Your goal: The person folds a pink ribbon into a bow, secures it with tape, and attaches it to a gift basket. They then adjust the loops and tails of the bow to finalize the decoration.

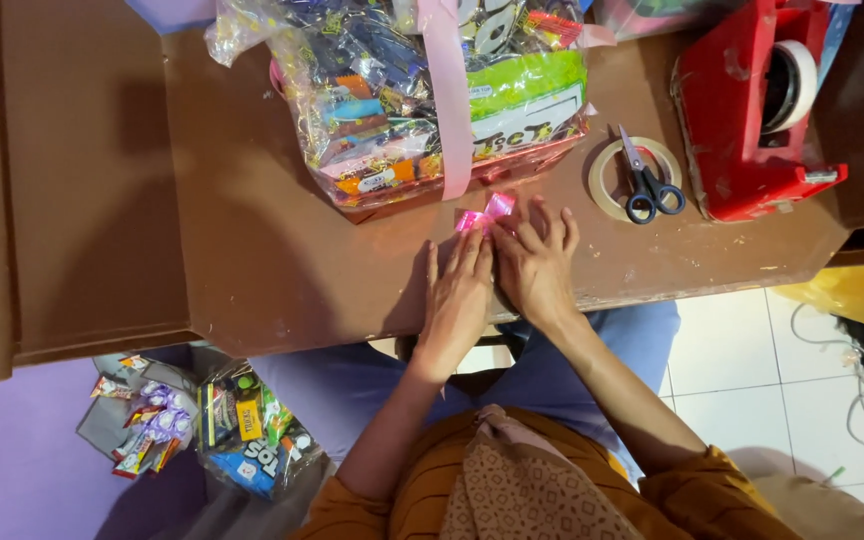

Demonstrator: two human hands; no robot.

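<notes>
Left hand: left hand lies flat and open on the brown worktop, fingers stretched toward the far side, gripping nothing; fingertips just beside the pink ribbon bow.
Right hand: right hand is spread open, palm down, fingertips touching the bow; no closed grip visible.
Bow position: on the worktop, just near of the wrapped snack hamper, close to its pink band.
Right of hands: tape roll with scissors lying on it; red tape dispenser further right.
Risk: the bow looks light and loose; judged likely to slide or flatten if the fingers press or sweep. A wide move right could knock the scissors.
Edges: the near worktop edge runs under the wrists; anything pushed nearward could drop to the floor, where snack packets already lie.
Open room: bare worktop to the left of the hands; the right is crowded.
</notes>
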